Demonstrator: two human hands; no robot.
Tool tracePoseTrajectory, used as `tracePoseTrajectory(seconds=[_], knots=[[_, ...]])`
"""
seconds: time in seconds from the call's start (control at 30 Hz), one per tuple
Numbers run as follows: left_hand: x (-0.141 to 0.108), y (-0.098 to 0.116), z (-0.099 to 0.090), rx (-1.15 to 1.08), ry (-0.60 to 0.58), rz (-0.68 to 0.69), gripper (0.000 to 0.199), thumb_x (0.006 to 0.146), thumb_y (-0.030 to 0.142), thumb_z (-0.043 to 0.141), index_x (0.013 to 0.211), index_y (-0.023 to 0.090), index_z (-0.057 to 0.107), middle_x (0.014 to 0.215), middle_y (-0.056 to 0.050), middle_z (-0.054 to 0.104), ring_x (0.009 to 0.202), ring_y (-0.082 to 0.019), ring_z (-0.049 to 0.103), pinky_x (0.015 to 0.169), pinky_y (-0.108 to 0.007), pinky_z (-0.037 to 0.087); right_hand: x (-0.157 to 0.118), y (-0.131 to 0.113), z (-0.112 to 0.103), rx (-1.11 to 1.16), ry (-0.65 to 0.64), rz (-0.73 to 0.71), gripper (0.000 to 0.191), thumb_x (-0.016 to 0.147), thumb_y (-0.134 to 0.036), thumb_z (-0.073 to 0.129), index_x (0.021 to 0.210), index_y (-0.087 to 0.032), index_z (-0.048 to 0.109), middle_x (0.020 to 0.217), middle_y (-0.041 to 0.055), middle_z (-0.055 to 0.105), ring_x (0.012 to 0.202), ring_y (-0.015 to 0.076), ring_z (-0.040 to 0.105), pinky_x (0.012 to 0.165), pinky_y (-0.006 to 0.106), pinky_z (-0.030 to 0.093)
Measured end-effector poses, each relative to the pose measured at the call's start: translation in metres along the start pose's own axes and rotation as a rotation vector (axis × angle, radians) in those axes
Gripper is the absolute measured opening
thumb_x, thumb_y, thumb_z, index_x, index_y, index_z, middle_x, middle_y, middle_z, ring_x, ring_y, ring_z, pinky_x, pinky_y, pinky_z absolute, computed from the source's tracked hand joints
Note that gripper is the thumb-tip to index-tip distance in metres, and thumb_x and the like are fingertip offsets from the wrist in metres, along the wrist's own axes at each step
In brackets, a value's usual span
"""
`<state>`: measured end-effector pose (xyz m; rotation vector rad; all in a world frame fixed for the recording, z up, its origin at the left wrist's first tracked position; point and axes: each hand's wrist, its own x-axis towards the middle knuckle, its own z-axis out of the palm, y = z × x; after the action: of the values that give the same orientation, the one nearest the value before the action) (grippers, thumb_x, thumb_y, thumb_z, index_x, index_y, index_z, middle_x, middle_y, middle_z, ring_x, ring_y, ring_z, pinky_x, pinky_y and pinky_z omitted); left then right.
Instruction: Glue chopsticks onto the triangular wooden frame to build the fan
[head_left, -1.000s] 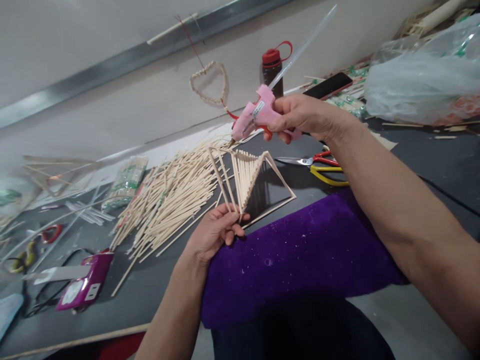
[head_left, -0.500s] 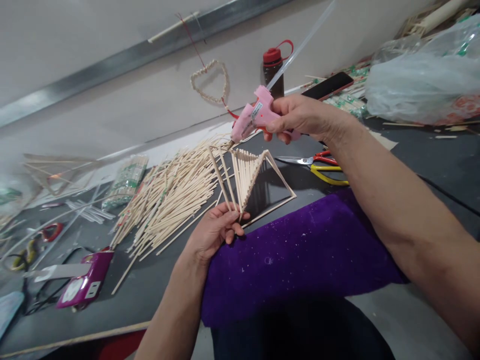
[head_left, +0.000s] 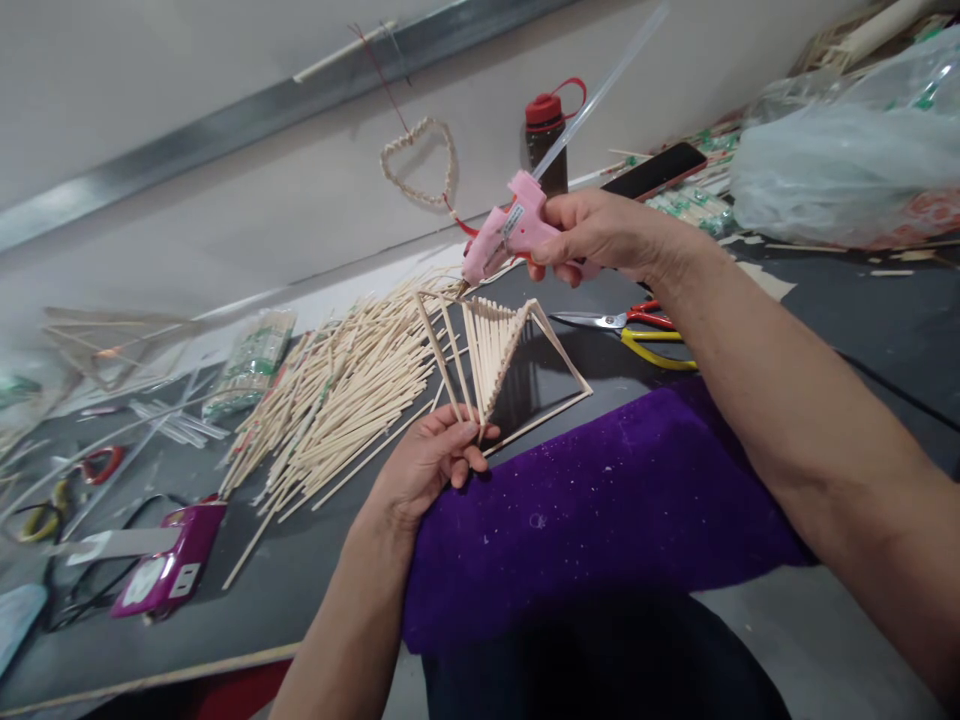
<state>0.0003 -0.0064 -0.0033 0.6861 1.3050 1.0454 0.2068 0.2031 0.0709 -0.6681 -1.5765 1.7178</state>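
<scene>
A frame of pale wooden sticks (head_left: 491, 360) stands on the dark table, with a slanting row of sticks in its middle. My left hand (head_left: 442, 447) pinches its near lower corner, thumb on top. My right hand (head_left: 592, 235) is closed around a pink glue gun (head_left: 504, 232), from whose back a long clear glue stick (head_left: 600, 90) sticks out. The gun's nozzle points down at the frame's upper left edge; whether it touches cannot be made out.
Loose sticks (head_left: 352, 400) lie left of the frame. Right of it are scissors (head_left: 645, 335); behind stand a red-capped bottle (head_left: 546, 140) and a phone (head_left: 660, 172). A purple cloth (head_left: 600, 500) lies in front, a magenta device (head_left: 172, 560) at left.
</scene>
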Motion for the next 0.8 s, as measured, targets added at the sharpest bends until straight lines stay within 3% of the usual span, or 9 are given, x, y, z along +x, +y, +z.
tracePoseTrajectory(seconds=[0.13,0.47,0.6,0.8], knots=[[0.0004,-0.0003,-0.0008,0.002,-0.004,0.0,0.023,0.07,0.022,0.077,0.084,0.011,0.061,0.077,-0.007,0.075,0.037,-0.007,0.058,0.03,-0.012,0.039,0.0011,0.0008,-0.0007,-0.014,0.025,0.02,0.027,0.062,0.001,0.073,0.072,-0.017,0.056,0.058,-0.0043,0.057,0.045,0.0075,0.049,0.036,0.019,0.032],[0.0007,-0.002,-0.0024,0.005,-0.006,0.01,0.023,0.071,0.022,0.076,0.085,0.011,0.061,0.08,-0.008,0.075,0.039,-0.007,0.059,0.03,-0.011,0.04,0.0006,-0.0003,-0.0003,-0.255,-0.146,-0.091,0.008,0.073,-0.014,0.069,0.07,-0.015,0.062,0.063,0.0022,0.063,0.041,0.0059,0.043,0.035,0.02,0.028],[0.0008,-0.0023,-0.0023,-0.008,-0.01,0.008,0.023,0.071,0.021,0.077,0.084,0.012,0.061,0.082,-0.008,0.075,0.043,-0.008,0.062,0.031,-0.011,0.041,0.0024,0.0006,-0.0015,-0.27,-0.126,-0.145,0.014,0.07,-0.016,0.073,0.074,-0.016,0.06,0.062,-0.001,0.061,0.044,0.0067,0.045,0.037,0.019,0.031],[0.0005,-0.0024,-0.0018,-0.018,-0.015,0.011,0.023,0.071,0.021,0.077,0.084,0.011,0.061,0.082,-0.008,0.075,0.043,-0.008,0.062,0.031,-0.011,0.042,0.0003,-0.0043,-0.0018,-0.35,-0.212,-0.081,0.011,0.078,-0.016,0.069,0.079,-0.015,0.058,0.071,0.0014,0.062,0.046,0.0048,0.046,0.041,0.02,0.033]])
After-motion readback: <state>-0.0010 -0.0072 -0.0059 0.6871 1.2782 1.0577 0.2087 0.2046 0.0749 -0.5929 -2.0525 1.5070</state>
